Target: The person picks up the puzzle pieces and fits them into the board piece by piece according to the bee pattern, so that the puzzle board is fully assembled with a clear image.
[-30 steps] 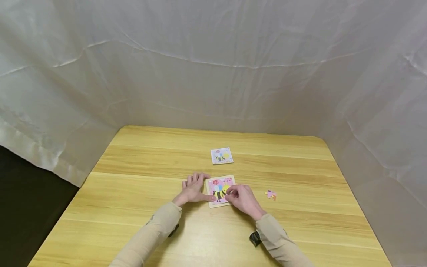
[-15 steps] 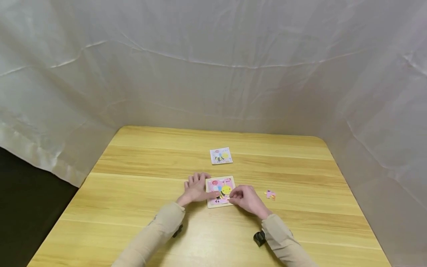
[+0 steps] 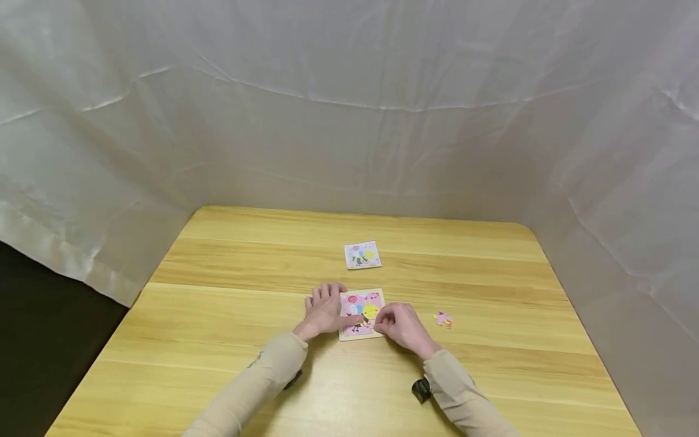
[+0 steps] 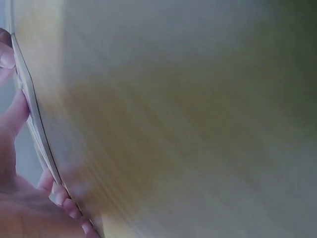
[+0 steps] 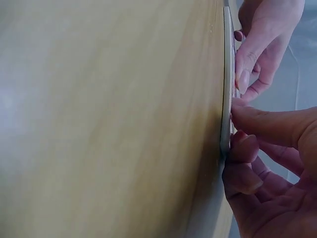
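A square jigsaw puzzle [image 3: 371,311] with a bee on pink lies in a pale wooden frame [image 3: 355,337] at mid-table in the head view. My left hand [image 3: 324,312] rests at the frame's left side, its thumb pressing across the picture and its fingers spread towards the upper left corner. At the lower right corner, the thumb and forefinger of my right hand [image 3: 404,328] pinch a small puzzle piece, mostly hidden by the fingertips. The right wrist view shows these fingertips at the edge of the frame [image 5: 227,74], close to the left thumb [image 5: 244,82].
Behind the frame lies a printed card [image 3: 363,255] with the same bee picture. To the right, a few loose pink and yellow puzzle pieces [image 3: 443,319] lie together on the wooden table [image 3: 508,291]. Pale curtains [image 3: 349,152] surround the table's back and sides.
My left thumb has shifted up and right over the picture, towards the bee's middle. My right fingertips have drawn slightly right, to the puzzle's lower right corner.
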A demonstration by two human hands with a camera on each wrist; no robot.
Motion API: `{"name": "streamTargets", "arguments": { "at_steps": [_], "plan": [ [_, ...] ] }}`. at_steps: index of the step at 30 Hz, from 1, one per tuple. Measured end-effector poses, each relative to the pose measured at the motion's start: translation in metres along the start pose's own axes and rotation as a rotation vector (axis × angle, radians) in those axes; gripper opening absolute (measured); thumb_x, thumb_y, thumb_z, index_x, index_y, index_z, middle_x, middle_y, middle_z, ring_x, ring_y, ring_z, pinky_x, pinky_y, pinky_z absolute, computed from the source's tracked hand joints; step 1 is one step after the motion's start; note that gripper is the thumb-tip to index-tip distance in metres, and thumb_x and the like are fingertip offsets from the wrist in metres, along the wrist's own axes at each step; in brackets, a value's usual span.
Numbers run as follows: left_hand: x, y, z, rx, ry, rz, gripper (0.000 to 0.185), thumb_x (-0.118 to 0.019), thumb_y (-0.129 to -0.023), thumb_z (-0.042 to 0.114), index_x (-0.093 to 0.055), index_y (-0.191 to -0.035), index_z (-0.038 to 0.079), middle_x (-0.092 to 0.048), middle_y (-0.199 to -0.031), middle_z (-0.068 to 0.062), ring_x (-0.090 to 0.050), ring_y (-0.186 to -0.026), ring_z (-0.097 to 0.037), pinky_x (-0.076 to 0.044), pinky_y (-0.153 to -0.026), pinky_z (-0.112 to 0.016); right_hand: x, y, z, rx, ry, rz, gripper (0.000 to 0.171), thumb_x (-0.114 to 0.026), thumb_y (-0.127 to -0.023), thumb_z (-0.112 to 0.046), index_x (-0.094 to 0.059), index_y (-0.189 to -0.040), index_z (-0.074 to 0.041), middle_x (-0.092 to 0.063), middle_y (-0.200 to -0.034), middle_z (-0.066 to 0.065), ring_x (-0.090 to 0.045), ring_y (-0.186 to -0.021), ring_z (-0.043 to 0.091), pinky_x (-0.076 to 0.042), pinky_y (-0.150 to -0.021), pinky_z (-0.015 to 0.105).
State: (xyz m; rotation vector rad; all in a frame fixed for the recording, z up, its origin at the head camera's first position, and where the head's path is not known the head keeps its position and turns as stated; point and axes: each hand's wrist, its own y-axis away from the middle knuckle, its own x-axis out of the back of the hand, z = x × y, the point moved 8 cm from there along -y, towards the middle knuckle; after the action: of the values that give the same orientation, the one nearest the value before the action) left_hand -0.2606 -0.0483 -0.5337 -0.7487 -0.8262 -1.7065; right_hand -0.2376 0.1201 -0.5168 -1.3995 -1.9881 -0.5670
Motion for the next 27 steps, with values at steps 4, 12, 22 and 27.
{"name": "streamTargets", "arguments": {
  "at_steps": [4,12,22,27],
  "plan": [
    [-0.0001,0.0007,-0.0012,-0.053,-0.016,-0.021,0.086,-0.082,-0.075,0.055,-0.041,-0.138,0.014,-0.041,-0.126,-0.015,-0.033,-0.104,-0.03,-0.023,-0.082,-0.04,-0.0012,-0.0017,0.0016,-0.027,-0.004,-0.008,0.014,-0.079,-0.082,-0.007,-0.072,-0.073,-0.014,-0.062,-0.065,-0.005,-0.051,-0.059,0.004,-0.042,-0.061,0.02],
    [0.0061,0.004,0.0017,-0.108,0.006,-0.046,0.091,-0.08,-0.072,0.062,-0.039,-0.137,0.013,-0.041,-0.125,-0.016,-0.032,-0.1,-0.029,-0.022,-0.079,-0.037,-0.0016,-0.0034,0.0019,-0.029,-0.027,-0.02,0.011,-0.077,-0.082,-0.005,-0.072,-0.075,-0.012,-0.063,-0.067,-0.004,-0.051,-0.06,0.005,-0.042,-0.06,0.02],
    [0.0053,0.0028,0.0013,-0.065,-0.019,-0.067,0.09,-0.083,-0.074,0.056,-0.039,-0.14,0.014,-0.042,-0.126,-0.013,-0.033,-0.102,-0.028,-0.024,-0.082,-0.038,-0.0013,-0.0032,0.0023,-0.037,-0.034,-0.023,0.01,-0.076,-0.081,-0.004,-0.072,-0.075,-0.011,-0.062,-0.066,-0.004,-0.051,-0.061,0.008,-0.042,-0.059,0.021],
    [-0.0012,-0.0022,-0.0033,-0.073,0.004,-0.053,0.091,-0.083,-0.072,0.056,-0.038,-0.14,0.015,-0.041,-0.126,-0.014,-0.032,-0.102,-0.029,-0.023,-0.083,-0.039,-0.0004,-0.0033,0.0022,-0.035,-0.035,-0.015,0.01,-0.076,-0.08,-0.003,-0.072,-0.075,-0.01,-0.062,-0.066,-0.003,-0.051,-0.061,0.008,-0.041,-0.059,0.021]
  ]
}}
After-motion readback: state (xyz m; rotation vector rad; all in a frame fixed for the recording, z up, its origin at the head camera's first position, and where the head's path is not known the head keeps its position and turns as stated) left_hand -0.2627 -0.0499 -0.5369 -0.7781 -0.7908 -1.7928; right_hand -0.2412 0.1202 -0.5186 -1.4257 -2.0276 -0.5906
